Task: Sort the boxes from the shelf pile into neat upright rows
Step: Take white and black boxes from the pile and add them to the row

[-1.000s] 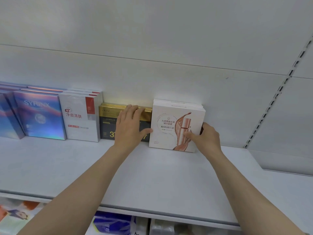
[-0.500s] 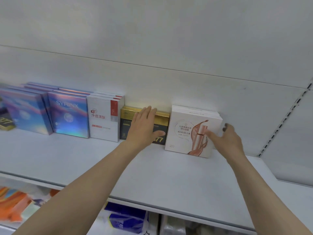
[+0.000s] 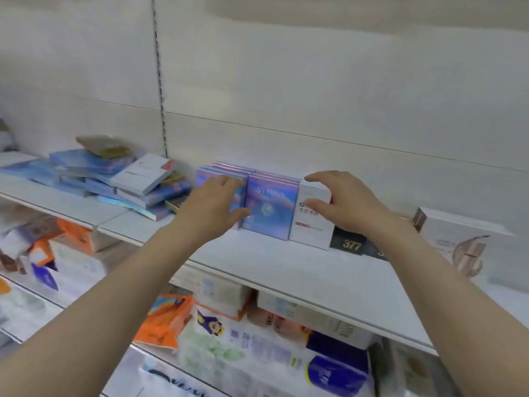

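Note:
A jumbled pile of flat boxes [image 3: 114, 179], blue, white and gold, lies at the shelf's left. Right of it stand upright rows: iridescent blue boxes [image 3: 269, 207], white boxes [image 3: 310, 227], a black-and-gold box marked 377 [image 3: 347, 244] and a white box with a rose-gold print [image 3: 469, 245]. My left hand [image 3: 211, 207] is open, its fingers spread in front of the leftmost blue row. My right hand [image 3: 343, 204] arches over the white boxes' top front corner, thumb in front of the face, fingers loosely curved. The frame is blurred.
The white shelf [image 3: 286, 267] has bare board in front of the rows. A slotted upright strip [image 3: 159, 81] runs down the back wall above the pile. Lower shelves hold orange, white and blue packets [image 3: 171, 319].
The view has swung left, bringing the pile into sight. Both hands moved left along the rows: the left from the black-and-gold box to the blue boxes, the right from the rose-print box to the white ones.

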`<state>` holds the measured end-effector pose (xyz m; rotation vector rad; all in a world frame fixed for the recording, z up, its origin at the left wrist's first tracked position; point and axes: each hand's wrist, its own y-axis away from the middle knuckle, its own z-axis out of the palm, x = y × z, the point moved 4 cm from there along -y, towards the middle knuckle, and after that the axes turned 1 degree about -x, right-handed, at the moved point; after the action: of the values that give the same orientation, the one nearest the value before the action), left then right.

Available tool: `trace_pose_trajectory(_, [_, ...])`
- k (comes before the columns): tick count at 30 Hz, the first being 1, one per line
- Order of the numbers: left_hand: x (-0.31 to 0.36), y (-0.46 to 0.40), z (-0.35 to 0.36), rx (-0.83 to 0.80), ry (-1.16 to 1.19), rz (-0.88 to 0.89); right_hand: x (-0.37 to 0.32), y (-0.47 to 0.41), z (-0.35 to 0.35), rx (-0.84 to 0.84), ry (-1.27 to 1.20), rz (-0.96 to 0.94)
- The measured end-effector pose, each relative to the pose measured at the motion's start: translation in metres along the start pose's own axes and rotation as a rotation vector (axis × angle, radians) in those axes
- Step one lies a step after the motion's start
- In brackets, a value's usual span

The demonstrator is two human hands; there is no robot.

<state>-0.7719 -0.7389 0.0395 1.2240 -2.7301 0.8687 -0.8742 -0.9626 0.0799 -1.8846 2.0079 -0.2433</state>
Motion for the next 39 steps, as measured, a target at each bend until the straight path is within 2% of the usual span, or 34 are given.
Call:
trace_pose_trajectory(5, [-0.110,0.071,-0.071,0.058,-0.113,0.004,-0.138,-0.020,0.050,0.029,-0.086,-0.144])
trace_pose_trajectory(9, [-0.179,0.113,-0.102,0.060,-0.116,-0.108,-0.223,-0.032,0.096,0.005,-0.138,-0.225])
trace_pose_trajectory(16, [-0.284,0.127,-0.119,0.078,-0.068,-0.169,-0.319,-0.084,0.166,-0.052,-0.177,-0.268])
trace_pose_trajectory(20, [-0.352,0.104,-0.111,0.078,-0.073,-0.140,-0.354,-0.132,0.206,-0.072,-0.229,-0.236])
trace_pose_trajectory(22, [-0.383,0.084,-0.104,0.061,-0.038,-0.112,-0.356,-0.168,0.226,-0.060,-0.264,-0.152])
trace_pose_trajectory(29, [-0.446,-0.005,-0.069,-0.079,0.160,-0.022,-0.317,-0.274,0.271,-0.064,-0.415,0.428])
trace_pose_trajectory(36, [-0.481,-0.059,-0.028,-0.178,0.300,0.029,-0.303,-0.322,0.310,-0.065,-0.503,0.726])
trace_pose_trajectory(39, [-0.514,-0.086,-0.028,-0.105,0.304,0.039,-0.307,-0.327,0.306,0.031,-0.700,0.808])
